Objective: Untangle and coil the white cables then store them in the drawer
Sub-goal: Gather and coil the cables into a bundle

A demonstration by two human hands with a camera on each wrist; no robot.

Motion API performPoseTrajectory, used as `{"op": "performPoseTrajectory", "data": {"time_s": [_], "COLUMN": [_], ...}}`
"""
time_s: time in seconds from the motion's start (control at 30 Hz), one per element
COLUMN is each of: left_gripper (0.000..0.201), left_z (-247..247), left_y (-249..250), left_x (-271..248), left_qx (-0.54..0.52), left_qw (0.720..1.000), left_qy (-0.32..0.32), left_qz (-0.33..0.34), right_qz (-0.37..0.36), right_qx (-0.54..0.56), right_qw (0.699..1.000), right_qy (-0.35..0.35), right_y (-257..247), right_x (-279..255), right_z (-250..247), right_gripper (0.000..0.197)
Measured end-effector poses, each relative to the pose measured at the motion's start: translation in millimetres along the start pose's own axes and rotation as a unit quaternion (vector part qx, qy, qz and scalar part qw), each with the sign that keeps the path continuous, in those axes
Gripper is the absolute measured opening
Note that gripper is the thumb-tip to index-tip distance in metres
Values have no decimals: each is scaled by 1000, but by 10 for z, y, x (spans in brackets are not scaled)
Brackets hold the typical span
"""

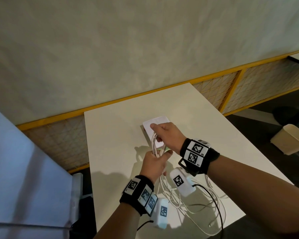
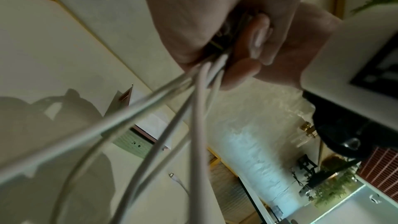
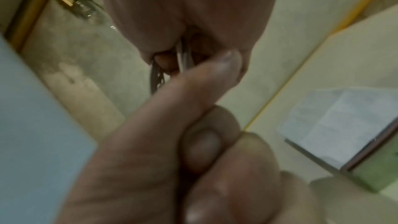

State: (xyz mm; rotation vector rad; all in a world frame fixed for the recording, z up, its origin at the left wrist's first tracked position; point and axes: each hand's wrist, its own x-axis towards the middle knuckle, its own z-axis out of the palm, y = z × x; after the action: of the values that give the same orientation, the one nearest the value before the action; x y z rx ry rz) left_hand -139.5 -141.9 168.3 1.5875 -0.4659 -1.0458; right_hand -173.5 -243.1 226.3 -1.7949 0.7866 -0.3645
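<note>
Head view shows both hands meeting above a white table [image 1: 114, 138], sharing one bundle of white cables [image 1: 156, 144]. Left hand [image 1: 154, 165] wraps its curled fingers round the lower part of the bundle; below that grip, loose strands spill onto the table toward the near edge. Right hand [image 1: 168, 137] pinches the looped top of the bundle just above the left fist, fingers curled on it. Beyond and under the right hand lies a white box [image 1: 155, 122], its drawer part hidden. Left wrist view shows strands fanning out of the closed fist [image 2: 193, 28].
</note>
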Motion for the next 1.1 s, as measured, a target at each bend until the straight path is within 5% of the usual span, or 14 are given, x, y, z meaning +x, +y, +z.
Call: {"op": "performPoseTrajectory", "data": {"time_s": [0.13, 0.33, 0.5, 0.63, 0.73, 0.9, 0.97, 1.1], "left_gripper": [40, 33, 45, 38, 37, 35, 33, 30], "left_z": [-2, -3, -14, -56, -104, -125, -130, -208], "left_y": [3, 10, -28, 9, 78, 129, 120, 30], "left_x": [15, -37, -6, 31, 79, 132, 158, 200], "left_qx": [-3, -15, -2, -102, -171, -199, -214, -184], "left_qw": [1000, 998, 999, 994, 985, 979, 976, 981], "left_qy": [-17, -60, -50, -36, -31, -31, -42, -40], "left_qz": [-17, -21, -12, -7, 10, 21, 14, 41], "right_qz": [30, 65, 38, 28, 27, 30, 41, 76], "right_qx": [24, 147, 94, 68, 125, -2, -17, -8], "right_qw": [998, 983, 990, 994, 978, 940, 943, 947], "right_qy": [-43, -90, -96, -85, -161, -339, -328, -313], "right_y": [10, 5, 17, 130, 465, 768, 791, 864], "right_x": [12, 25, 42, 27, -69, -322, -365, -440], "right_z": [12, 6, 7, -25, -21, 120, 192, 248], "right_gripper": [56, 52, 55, 60, 73, 36, 13, 5]}}
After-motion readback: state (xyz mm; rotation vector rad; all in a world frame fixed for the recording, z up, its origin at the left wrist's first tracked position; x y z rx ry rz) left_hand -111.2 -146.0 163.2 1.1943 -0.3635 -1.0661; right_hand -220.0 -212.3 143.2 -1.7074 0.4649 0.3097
